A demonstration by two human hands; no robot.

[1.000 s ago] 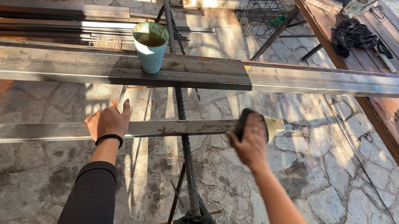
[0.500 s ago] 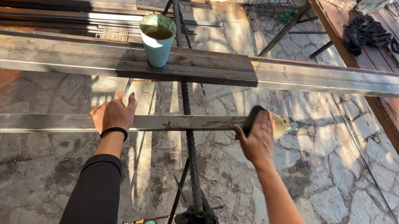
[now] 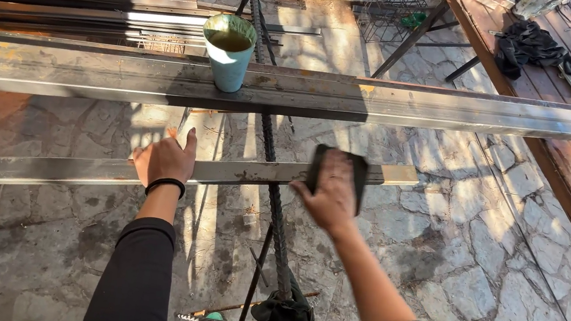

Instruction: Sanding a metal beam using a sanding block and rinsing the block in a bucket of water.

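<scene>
Head view: the right hand presses a dark pad against the near bar, fingers curled over it. That bar runs left to right across a rebar stand — its free end just right of the pad. The left hand lies flat and empty on the bar, further left. A green cup sits on the far beam.

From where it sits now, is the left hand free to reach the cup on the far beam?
Probably yes: the left hand rests flat on the near bar, holding nothing, and only open space lies between it and the cup.
</scene>
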